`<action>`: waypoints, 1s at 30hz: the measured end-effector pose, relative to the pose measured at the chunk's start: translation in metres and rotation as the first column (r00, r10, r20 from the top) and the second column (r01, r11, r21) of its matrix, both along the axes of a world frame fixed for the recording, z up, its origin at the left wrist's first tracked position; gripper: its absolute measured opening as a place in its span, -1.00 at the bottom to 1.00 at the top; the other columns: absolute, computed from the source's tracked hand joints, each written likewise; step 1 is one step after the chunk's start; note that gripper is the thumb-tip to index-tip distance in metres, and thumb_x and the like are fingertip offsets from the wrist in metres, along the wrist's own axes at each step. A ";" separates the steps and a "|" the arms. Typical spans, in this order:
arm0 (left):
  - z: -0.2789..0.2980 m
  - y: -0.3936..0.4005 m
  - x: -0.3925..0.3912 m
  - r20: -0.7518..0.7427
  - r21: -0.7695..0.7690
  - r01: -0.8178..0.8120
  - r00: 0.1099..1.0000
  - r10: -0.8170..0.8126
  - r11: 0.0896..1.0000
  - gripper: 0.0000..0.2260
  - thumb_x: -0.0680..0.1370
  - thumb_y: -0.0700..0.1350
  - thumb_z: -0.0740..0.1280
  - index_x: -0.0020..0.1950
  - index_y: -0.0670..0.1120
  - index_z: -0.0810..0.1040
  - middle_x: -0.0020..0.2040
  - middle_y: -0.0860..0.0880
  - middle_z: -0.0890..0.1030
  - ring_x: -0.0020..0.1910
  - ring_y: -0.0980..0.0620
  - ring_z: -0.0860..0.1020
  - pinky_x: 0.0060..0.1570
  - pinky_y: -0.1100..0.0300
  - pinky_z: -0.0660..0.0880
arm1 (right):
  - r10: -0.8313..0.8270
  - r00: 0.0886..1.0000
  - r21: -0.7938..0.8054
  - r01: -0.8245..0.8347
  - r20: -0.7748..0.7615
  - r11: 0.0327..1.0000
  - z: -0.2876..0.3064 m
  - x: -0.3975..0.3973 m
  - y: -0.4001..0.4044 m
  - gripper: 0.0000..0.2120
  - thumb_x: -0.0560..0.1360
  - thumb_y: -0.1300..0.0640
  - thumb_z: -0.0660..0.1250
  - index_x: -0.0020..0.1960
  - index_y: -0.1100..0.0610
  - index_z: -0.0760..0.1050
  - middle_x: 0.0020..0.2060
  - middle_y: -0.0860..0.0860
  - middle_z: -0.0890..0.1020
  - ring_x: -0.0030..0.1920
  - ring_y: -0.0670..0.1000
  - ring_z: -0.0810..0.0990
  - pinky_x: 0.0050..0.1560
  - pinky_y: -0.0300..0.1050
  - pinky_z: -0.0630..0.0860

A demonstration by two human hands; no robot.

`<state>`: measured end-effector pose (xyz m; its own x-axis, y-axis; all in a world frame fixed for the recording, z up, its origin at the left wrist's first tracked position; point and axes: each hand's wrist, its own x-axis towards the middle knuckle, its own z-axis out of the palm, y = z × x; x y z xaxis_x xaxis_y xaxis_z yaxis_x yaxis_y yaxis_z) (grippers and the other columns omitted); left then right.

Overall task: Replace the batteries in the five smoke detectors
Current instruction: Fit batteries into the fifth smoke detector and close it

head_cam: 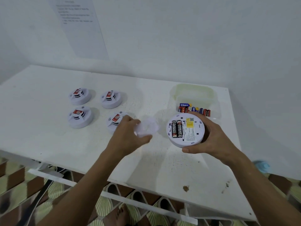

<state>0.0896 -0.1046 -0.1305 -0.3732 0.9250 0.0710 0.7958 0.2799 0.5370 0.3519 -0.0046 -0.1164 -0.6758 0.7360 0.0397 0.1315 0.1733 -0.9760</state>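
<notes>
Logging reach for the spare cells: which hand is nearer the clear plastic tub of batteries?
Right. The right hand grips the upturned white detector just before the tub; the left hand holds a blurred cover farther left.

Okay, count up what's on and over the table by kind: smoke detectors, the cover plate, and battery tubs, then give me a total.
Smoke detectors: 5, four on the table, e.g., one in the right hand at
Detached cover, left hand: 1
Battery tub: 1
Total: 7
</notes>
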 end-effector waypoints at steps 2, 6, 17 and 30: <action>0.026 0.001 -0.003 0.024 0.158 -0.037 0.999 0.033 0.987 -0.46 0.31 0.14 0.54 0.20 -0.08 0.58 0.05 0.03 0.47 -0.14 0.22 0.44 -0.20 0.44 0.32 | -0.012 1.000 -0.005 0.011 -0.004 1.000 0.002 -0.008 -0.002 -0.06 0.08 0.21 0.69 0.40 -0.07 0.43 0.22 -0.12 0.62 0.23 -0.07 0.58 0.06 -0.09 0.65; 0.067 0.005 0.000 0.080 0.270 0.096 0.989 -0.122 0.958 -0.47 0.29 0.18 0.55 0.20 0.04 0.57 0.11 0.13 0.45 0.01 0.39 0.44 -0.16 0.49 0.40 | -0.013 1.000 0.010 0.013 -0.024 1.000 0.010 -0.028 -0.007 -0.05 0.09 0.25 0.71 0.38 -0.08 0.43 0.20 -0.11 0.62 0.22 -0.03 0.59 0.12 0.02 0.64; 0.086 0.014 -0.014 0.212 0.066 0.411 0.885 -0.415 0.909 -0.50 0.30 0.19 0.56 0.20 0.19 0.54 0.17 0.20 0.50 0.12 0.18 0.53 0.11 0.20 0.55 | -0.051 0.995 0.031 0.054 -0.086 0.998 0.021 -0.067 -0.020 -0.09 0.12 0.35 0.69 0.37 -0.03 0.45 0.20 -0.07 0.61 0.22 0.00 0.59 0.11 0.04 0.64; 0.092 0.015 -0.025 0.272 0.052 0.419 0.867 -0.417 0.906 -0.51 0.26 0.15 0.60 0.15 0.11 0.64 0.11 0.19 0.57 -0.04 0.14 0.61 -0.05 0.20 0.62 | -0.081 0.995 0.051 0.084 -0.053 0.995 0.023 -0.082 -0.029 -0.10 0.12 0.31 0.70 0.37 -0.02 0.45 0.20 -0.10 0.60 0.21 0.01 0.59 0.09 -0.06 0.64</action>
<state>0.0643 -0.0892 -0.0389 0.0452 0.9989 0.0145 0.6639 -0.0409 0.7467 0.2695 -0.0333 -0.0932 -0.6092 0.7850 0.1127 0.0977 0.2153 -0.9716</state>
